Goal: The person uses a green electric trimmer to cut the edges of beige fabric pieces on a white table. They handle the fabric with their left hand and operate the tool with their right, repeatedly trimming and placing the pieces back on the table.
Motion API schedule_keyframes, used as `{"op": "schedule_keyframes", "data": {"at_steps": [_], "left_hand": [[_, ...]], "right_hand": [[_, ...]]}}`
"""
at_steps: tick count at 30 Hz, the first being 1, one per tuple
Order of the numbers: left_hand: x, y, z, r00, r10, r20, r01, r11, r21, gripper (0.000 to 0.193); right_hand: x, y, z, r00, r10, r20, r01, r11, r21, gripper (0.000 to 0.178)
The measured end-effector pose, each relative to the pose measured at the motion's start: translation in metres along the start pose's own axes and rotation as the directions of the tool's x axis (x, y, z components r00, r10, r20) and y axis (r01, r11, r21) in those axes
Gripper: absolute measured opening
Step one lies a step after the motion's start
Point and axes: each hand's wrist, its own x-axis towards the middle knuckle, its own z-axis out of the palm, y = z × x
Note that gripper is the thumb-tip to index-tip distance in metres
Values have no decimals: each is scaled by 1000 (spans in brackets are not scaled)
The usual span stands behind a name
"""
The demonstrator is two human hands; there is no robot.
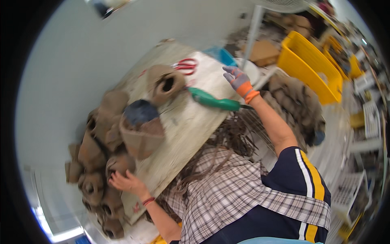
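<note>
My left hand [129, 184], bare with a red band at the wrist, has its fingers spread at a brown hollow piece [120, 164] on the left edge of the pile; whether it touches is unclear. My right hand [239, 81], in a grey and orange glove, is raised above the table's far right edge, fingers apart and nothing in them. Below it lies a green-handled tool [213, 100] with a dark cord. Red-handled scissors [187, 66] lie farther back, beside another hollow brown piece [165, 86]. A larger brown piece [142, 138] holds something dark blue [142, 112].
Several brown hollow pieces [91, 187] are heaped along the wall at left. Dark strips [235, 132] hang at the near edge of the pale table [191, 130]. To the right are a brown pile [294, 101], a yellow crate [310, 61] and a fan [284, 5].
</note>
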Motion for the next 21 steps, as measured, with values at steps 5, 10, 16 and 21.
{"op": "schedule_keyframes", "data": {"at_steps": [5, 10, 16, 21], "left_hand": [[23, -13, 35, 998, -53, 46, 52, 998, 38, 42], [23, -2, 29, 993, -109, 37, 103, 986, 130, 46], [18, 25, -8, 999, 32, -18, -29, 992, 126, 44], [23, 64, -23, 986, 168, -16, -168, 986, -6, 38]], "right_hand": [[-131, 91, -95, 804, 442, -398, -468, 883, 34, 28], [-272, 193, -134, 481, 859, -173, -815, 365, -450, 47], [-322, 193, -134, 363, 931, 44, -702, 304, -644, 55], [-339, 206, -129, 473, 879, 63, -564, 357, -744, 37]]}}
